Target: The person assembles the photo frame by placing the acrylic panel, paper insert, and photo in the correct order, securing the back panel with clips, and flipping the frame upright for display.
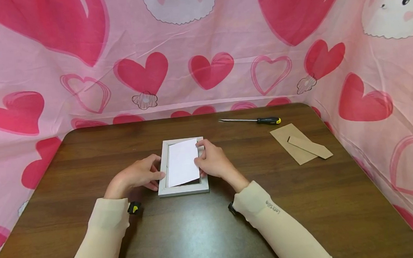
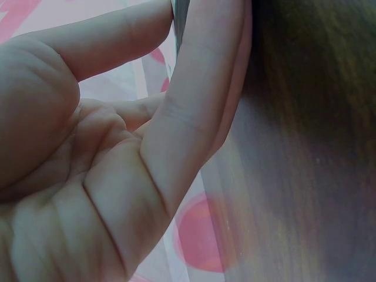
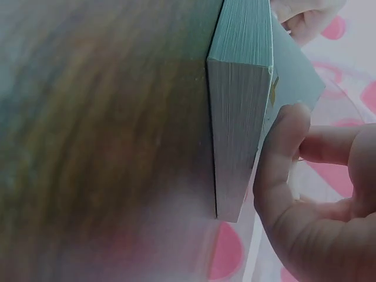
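A pale grey picture frame (image 1: 184, 190) lies on the brown table, its back opening facing up. Over the opening is a white sheet of paper (image 1: 183, 163), slightly askew, with a dark strip showing below its lower edge. My left hand (image 1: 141, 174) holds the frame's left side, thumb on top and fingers along the outer edge. At the right side my right hand (image 1: 213, 159) pinches the sheet's right edge between thumb and fingers. In the right wrist view the sheet (image 3: 296, 76) stands up at an angle from the frame's thick edge (image 3: 238, 117).
A screwdriver (image 1: 253, 120) with a black and yellow handle lies at the back of the table. At the right, a brown backing board (image 1: 292, 138) has a brown stand strip (image 1: 310, 147) lying across it. Pink heart-patterned cloth (image 1: 184, 37) hangs behind the table and at its sides.
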`<state>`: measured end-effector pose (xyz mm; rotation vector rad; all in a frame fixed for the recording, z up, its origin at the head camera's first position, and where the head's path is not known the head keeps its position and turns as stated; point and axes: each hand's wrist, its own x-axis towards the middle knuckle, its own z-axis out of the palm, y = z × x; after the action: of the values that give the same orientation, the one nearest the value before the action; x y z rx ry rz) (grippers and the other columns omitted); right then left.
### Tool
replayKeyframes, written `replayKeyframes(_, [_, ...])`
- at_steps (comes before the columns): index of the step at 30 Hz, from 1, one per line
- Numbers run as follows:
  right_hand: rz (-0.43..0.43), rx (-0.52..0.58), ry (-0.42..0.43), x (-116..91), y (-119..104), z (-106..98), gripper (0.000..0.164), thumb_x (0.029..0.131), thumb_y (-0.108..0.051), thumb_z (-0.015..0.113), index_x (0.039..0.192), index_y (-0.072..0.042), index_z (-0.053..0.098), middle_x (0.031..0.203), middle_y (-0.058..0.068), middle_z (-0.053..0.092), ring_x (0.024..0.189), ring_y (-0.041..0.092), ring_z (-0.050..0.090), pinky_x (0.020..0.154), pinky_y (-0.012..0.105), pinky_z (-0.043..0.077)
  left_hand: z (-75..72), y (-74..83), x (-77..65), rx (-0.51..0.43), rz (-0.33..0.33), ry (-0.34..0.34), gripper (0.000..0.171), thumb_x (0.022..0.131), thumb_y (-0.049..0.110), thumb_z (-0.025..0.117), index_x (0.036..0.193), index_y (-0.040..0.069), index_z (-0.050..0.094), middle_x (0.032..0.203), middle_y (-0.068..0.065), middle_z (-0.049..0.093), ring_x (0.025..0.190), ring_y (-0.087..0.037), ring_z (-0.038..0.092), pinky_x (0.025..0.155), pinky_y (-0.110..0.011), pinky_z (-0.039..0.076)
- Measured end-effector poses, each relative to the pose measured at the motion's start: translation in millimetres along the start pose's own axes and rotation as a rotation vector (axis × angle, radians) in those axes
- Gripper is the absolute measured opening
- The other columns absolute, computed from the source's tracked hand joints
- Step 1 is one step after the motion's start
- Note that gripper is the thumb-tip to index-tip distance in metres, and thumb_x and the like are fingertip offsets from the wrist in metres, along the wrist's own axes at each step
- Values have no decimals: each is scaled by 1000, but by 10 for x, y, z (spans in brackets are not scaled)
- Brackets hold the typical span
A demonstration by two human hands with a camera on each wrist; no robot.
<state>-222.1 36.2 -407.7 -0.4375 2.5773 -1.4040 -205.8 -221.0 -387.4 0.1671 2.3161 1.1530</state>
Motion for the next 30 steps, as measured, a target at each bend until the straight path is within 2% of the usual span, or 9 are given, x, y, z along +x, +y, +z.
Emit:
replayKeyframes(7, [-22, -141, -21, 7, -26, 9, 35, 92, -12, 54, 126, -6, 56, 56, 1, 59, 46, 14, 57, 50, 30, 47, 5, 3, -1, 18, 7, 5, 61, 89, 13, 68, 138, 2, 32, 105, -22, 51, 72, -25, 63, 68, -37, 58])
replayKeyframes(19, [-41, -214, -36, 25, -37, 36, 33, 92, -10, 54, 124, -6, 58, 59, 3, 55, 45, 13, 53, 48, 27, 48, -2, 16, -7, 28, -1, 12, 61, 89, 13, 68, 137, 2, 33, 103, -21, 52, 72, -26, 63, 68, -36, 58])
replayKeyframes(22, [-53, -267, -27, 31, -43, 42, 32, 92, -11, 55, 123, -7, 60, 63, 2, 55, 51, 13, 51, 49, 26, 46, -2, 4, -9, 28, 4, 10, 62, 89, 14, 68, 138, 2, 32, 104, -21, 52, 72, -26, 62, 68, -36, 58])
replayKeyframes(26, [-52, -341, -21, 33, -68, 53, 30, 92, -12, 57, 121, -8, 62, 77, 0, 61, 66, 13, 54, 60, 26, 49, -4, -6, -11, 22, 6, 9, 61, 89, 13, 69, 137, 2, 33, 104, -21, 52, 72, -26, 62, 68, -36, 58])
replayKeyframes(30, [-38, -366, -26, 31, -88, 62, 30, 92, -12, 57, 120, -7, 62, 87, 2, 64, 75, 14, 56, 67, 28, 50, -4, -7, -10, 22, 5, 10, 62, 89, 14, 69, 137, 2, 33, 104, -21, 52, 72, -26, 62, 68, -36, 58])
